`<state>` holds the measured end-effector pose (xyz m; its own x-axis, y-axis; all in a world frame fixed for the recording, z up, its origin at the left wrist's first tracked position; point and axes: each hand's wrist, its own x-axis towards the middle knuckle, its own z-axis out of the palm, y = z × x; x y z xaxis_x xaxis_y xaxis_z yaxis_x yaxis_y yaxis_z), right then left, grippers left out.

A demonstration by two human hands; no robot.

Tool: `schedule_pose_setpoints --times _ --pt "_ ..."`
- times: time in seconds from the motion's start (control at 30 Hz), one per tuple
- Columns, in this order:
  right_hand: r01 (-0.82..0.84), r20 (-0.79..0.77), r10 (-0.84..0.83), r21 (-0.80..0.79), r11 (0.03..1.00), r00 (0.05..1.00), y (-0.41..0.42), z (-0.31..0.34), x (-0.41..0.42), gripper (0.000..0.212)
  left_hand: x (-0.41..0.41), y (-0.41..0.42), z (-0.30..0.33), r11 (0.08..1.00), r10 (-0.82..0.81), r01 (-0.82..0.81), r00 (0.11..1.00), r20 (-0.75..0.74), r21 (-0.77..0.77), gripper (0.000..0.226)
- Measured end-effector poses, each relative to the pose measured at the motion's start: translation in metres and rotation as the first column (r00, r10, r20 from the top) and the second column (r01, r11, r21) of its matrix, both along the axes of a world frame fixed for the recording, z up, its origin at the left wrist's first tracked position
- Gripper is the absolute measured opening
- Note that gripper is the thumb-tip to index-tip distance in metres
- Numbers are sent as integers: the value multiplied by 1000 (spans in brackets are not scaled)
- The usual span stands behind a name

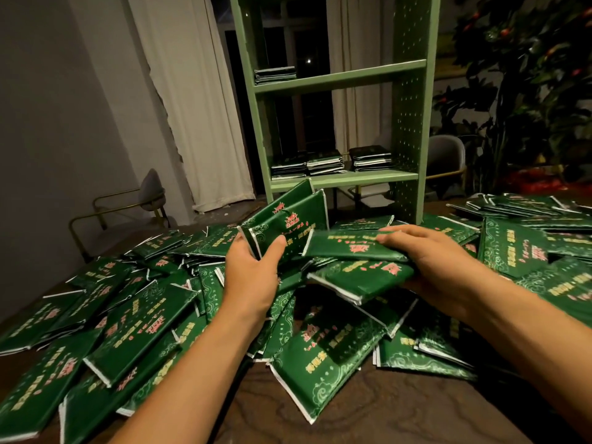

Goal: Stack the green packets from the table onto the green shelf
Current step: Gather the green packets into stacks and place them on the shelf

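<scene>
Packets (pixel 144 315) strewn over table (pixel 400 411) before shelf (pixel 346 179). Left hand (pixel 253 274) gripping two tilted packets (pixel 285 222), right hand (pixel 439 264) clasping a flat pair (pixel 355 261), likely gathering one bundle for shelf. Stacks (pixel 330 161) already inside shelf.

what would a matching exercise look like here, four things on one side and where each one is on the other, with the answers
Things
1. left hand
2. right hand
3. small packet stack
4. grey chair

Places
A. left end of the upper board of the green shelf
B. behind the shelf, to its right
C. gripping a tilted bundle of packets raised above the pile
D. holding flat packets, fingers on top

Pairs: 1-C, 2-D, 3-A, 4-B
</scene>
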<state>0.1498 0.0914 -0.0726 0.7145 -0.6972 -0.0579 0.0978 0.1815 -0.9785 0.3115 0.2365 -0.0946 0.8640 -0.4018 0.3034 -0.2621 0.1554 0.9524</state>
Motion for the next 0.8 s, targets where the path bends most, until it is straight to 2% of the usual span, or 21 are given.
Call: schedule_pose_setpoints --times 0.13,0.3,0.43,0.53,0.63,0.7,0.8 --pt "-102 7 102 12 995 995 -3 1 -2 19 1 0 2 998 -54 55 996 69 -9 14" --pt "-126 -15 127 54 990 992 -6 -5 1 27 -12 -1 0 961 -273 275 960 62 -25 21" --pt "-101 21 98 178 979 995 -9 -9 2 35 -24 -2 -3 911 -412 411 905 111 33 18" --pt "-87 52 76 255 963 996 -9 -6 1 27 -24 -3 -4 868 -496 495 866 61 33 16" --pt "-56 43 46 266 962 998 -9 -5 0 34 -20 -1 -7 823 -568 567 821 52 43 36" --pt "-76 31 71 251 965 997 -9 -7 1 40 -20 -1 -9 804 -594 589 803 49 84 44" --pt "-114 21 112 229 967 993 -8 -10 1 51 -24 -4 -10 842 -533 515 839 106 161 34"
